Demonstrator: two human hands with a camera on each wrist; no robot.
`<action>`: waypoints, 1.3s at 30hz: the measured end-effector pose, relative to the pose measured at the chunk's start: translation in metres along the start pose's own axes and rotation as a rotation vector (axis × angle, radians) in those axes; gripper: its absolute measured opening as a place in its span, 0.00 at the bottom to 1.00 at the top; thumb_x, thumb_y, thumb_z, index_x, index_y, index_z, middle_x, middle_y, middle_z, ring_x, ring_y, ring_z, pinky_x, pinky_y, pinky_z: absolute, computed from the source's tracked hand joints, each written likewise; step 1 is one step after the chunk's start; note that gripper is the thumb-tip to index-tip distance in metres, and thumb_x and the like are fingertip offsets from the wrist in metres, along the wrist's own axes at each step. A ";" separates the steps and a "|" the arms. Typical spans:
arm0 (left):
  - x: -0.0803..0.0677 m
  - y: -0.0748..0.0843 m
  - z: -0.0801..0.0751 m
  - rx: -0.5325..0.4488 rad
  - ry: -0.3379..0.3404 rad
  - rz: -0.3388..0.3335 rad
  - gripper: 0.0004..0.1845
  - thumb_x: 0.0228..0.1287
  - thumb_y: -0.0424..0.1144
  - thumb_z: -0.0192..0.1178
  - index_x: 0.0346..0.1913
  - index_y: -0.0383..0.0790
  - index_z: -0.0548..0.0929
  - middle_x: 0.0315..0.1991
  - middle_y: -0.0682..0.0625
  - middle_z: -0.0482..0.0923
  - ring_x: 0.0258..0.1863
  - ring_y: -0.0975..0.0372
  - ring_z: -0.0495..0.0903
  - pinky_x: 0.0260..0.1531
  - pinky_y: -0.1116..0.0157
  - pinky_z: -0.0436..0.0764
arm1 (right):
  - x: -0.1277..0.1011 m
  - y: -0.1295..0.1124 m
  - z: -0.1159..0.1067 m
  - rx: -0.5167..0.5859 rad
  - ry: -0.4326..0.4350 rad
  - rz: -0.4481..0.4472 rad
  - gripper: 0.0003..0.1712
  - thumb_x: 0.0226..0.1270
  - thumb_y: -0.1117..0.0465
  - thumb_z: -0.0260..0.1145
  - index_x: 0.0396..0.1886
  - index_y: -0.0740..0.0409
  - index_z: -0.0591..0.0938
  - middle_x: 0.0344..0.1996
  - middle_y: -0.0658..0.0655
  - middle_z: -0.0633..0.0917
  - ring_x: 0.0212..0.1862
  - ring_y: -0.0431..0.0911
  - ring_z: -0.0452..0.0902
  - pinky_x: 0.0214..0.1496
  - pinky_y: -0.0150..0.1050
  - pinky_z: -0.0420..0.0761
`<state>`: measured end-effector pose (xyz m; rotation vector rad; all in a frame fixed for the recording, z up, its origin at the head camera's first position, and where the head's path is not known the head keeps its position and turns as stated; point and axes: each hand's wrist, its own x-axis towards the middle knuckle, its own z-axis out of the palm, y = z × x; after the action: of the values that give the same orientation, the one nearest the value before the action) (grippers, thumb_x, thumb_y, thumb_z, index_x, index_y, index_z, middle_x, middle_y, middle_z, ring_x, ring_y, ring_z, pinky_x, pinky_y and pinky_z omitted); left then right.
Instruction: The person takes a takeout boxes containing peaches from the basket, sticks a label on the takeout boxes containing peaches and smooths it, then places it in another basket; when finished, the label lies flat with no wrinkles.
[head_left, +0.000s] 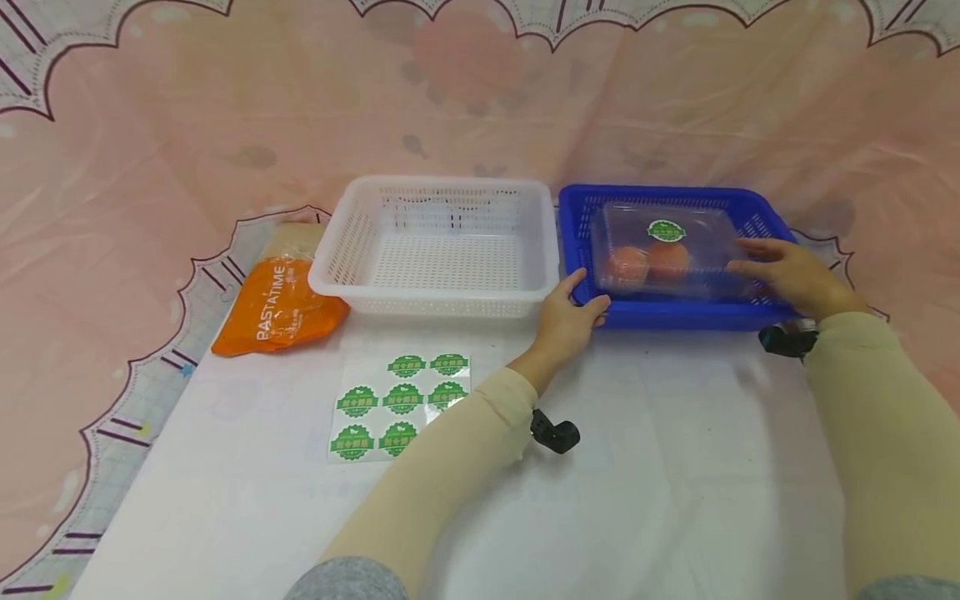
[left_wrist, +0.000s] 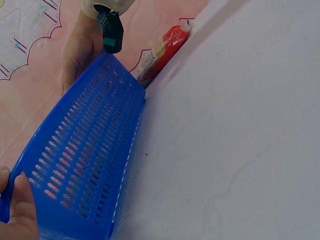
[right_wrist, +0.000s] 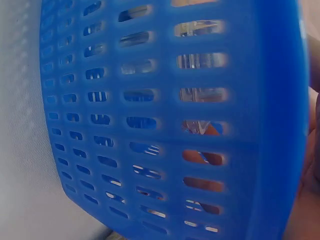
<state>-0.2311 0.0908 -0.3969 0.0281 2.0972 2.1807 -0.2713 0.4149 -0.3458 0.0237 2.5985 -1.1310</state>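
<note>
A clear plastic box (head_left: 701, 221) with orange-coloured round fruit (head_left: 667, 260) inside and a green round sticker (head_left: 666, 231) on its lid lies in the blue basket (head_left: 675, 317). My left hand (head_left: 566, 325) grips the basket's front left corner, thumb and fingers on either side of the rim. At the opposite end, my right hand (head_left: 798, 271) reaches over the rim with extended fingers touching the right end of the box. The basket's slotted wall (right_wrist: 165, 140) hides most of this hand in the right wrist view.
An empty-looking white basket (head_left: 435, 304) stands left of the blue one. Beside it leans an orange and beige bag (head_left: 281, 304). A sheet of green stickers (head_left: 402, 398) lies on the white table, partly under the left forearm. A pink patterned cloth (head_left: 300, 108) hangs behind.
</note>
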 end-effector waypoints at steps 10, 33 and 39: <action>-0.002 0.000 -0.002 -0.018 -0.007 -0.001 0.32 0.68 0.30 0.64 0.73 0.36 0.68 0.64 0.40 0.74 0.31 0.60 0.85 0.36 0.68 0.85 | -0.003 -0.007 0.004 -0.033 0.017 0.028 0.53 0.70 0.35 0.61 0.81 0.56 0.50 0.74 0.71 0.59 0.64 0.65 0.72 0.64 0.57 0.72; -0.011 -0.001 -0.026 -0.053 -0.124 -0.016 0.31 0.69 0.31 0.64 0.73 0.39 0.69 0.70 0.42 0.69 0.45 0.53 0.86 0.44 0.64 0.84 | -0.016 -0.015 0.004 -0.063 0.138 -0.024 0.53 0.69 0.33 0.59 0.80 0.59 0.53 0.77 0.72 0.52 0.75 0.71 0.43 0.70 0.72 0.47; -0.023 0.002 -0.048 -0.062 -0.171 -0.021 0.33 0.68 0.32 0.65 0.73 0.36 0.67 0.70 0.42 0.68 0.48 0.57 0.85 0.47 0.65 0.83 | -0.032 -0.022 0.007 -0.052 0.152 -0.062 0.50 0.72 0.35 0.57 0.80 0.59 0.53 0.77 0.69 0.51 0.74 0.70 0.47 0.68 0.71 0.53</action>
<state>-0.2129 0.0413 -0.3958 0.1794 1.9294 2.1471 -0.2419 0.3984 -0.3256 0.0185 2.7795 -1.1227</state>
